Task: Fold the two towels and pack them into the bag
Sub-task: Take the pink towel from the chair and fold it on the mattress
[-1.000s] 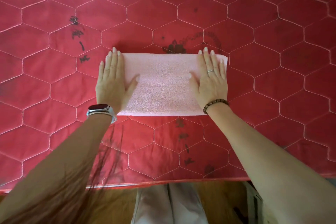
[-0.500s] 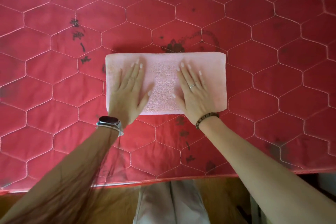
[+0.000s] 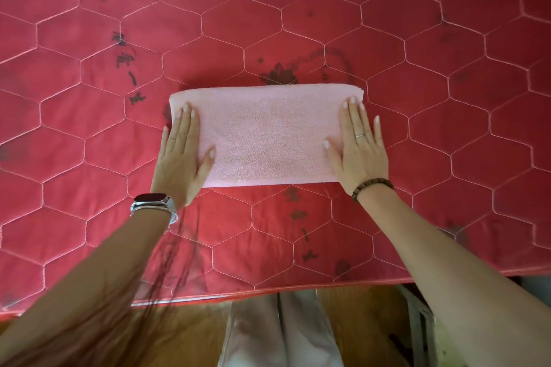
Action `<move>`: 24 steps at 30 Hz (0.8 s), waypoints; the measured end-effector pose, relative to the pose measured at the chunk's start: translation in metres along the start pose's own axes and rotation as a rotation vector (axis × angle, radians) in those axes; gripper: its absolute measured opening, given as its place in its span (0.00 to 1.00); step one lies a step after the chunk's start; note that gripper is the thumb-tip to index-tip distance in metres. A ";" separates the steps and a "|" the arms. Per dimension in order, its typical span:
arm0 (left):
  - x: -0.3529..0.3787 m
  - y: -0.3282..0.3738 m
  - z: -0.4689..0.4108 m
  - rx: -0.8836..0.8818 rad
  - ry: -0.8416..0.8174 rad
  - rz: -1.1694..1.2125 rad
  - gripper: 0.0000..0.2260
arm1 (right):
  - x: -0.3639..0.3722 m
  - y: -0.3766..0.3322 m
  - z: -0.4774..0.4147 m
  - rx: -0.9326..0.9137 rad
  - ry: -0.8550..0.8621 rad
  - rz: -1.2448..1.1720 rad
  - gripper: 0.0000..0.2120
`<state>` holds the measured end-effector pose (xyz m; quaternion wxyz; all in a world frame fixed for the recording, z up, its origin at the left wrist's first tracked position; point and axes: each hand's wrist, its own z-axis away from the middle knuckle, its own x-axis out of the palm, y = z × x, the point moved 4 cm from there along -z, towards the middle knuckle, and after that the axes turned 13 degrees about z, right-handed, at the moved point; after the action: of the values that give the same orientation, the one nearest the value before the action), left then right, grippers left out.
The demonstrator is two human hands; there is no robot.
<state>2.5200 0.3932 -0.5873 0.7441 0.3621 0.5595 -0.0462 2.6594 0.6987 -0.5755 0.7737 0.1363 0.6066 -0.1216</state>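
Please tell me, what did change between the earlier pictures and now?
Both hands slid apart from the middle of the pink towel: left hand to its left end, right hand to its right end, palms flat. The towel stayed folded at the same spot on the red mattress.

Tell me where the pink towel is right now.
In the head view, the pink towel lies folded mid-frame on the red quilted mattress, left hand and right hand flat on its ends.

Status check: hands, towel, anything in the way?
Left hand and right hand both open, flat on the ends of the pink towel. Towel folded, lying on the red mattress. Nothing blocking; second towel and bag not in view.
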 end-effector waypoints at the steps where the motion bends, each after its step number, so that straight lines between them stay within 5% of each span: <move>1: 0.000 0.001 0.000 -0.002 -0.010 0.028 0.32 | -0.001 0.000 -0.001 -0.001 0.001 0.000 0.34; 6: -0.015 0.007 0.003 -0.056 0.049 0.235 0.30 | -0.020 -0.005 0.002 0.003 0.001 -0.117 0.31; 15: -0.029 0.005 0.038 -0.590 0.307 0.674 0.25 | -0.066 -0.085 0.016 -0.167 -0.139 -0.638 0.24; 24: -0.033 -0.005 0.033 -0.844 0.212 0.866 0.24 | -0.050 -0.120 -0.005 0.103 -0.297 -1.018 0.22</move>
<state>2.5317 0.3596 -0.5578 0.7147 0.2334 0.4027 0.5221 2.6003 0.5894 -0.5355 0.6869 -0.1562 0.4730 -0.5292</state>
